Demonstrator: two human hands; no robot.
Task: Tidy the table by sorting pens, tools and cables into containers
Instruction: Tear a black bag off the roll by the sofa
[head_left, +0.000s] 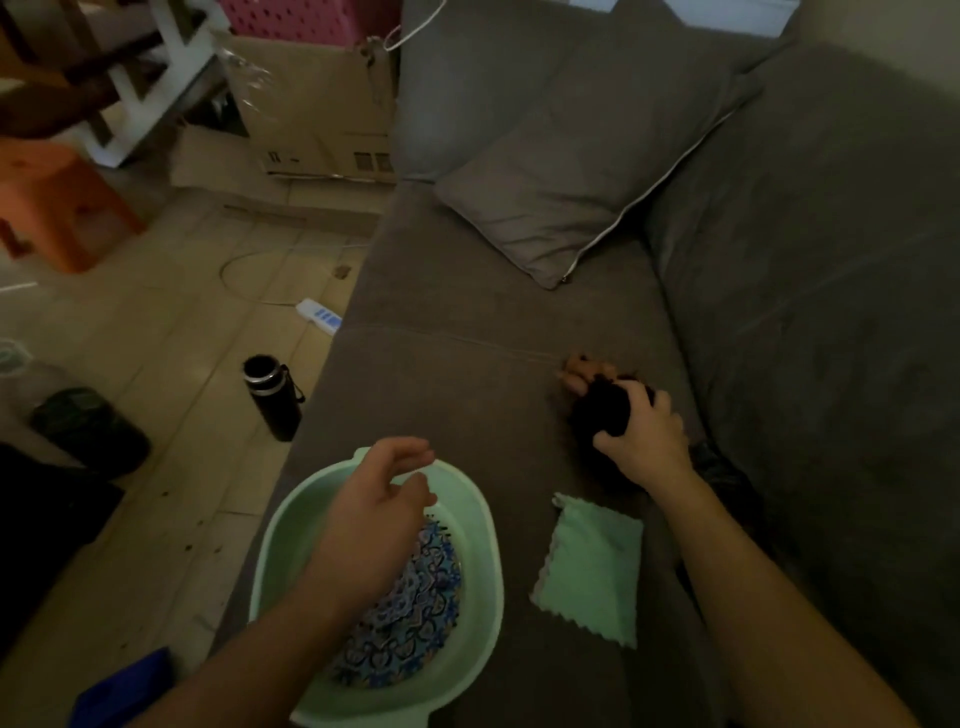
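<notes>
The light is dim, and the dark, fuzzy-edged bundle (605, 410) near the back edge of the grey fabric sofa seat (457, 374) cannot be identified. A small orange-toned bit pokes out beyond it, equally unclear. The right hand (647, 439) grips this bundle from above, fingers curled around it.

The left hand (379, 506) hovers over the pale green plastic basin (480, 613) at the seat's front edge. Its fingers are loosely curled with the thumb close to the forefinger; whether it pinches anything cannot be told. It hides part of the blue patterned cloth (410, 613) lying in the basin, whose near rim is cut off.

A thin pale cord (457, 338) runs across the seat toward the bundle. Between the forearms lies a mint-green square cloth (592, 571) with scalloped edges.
</notes>
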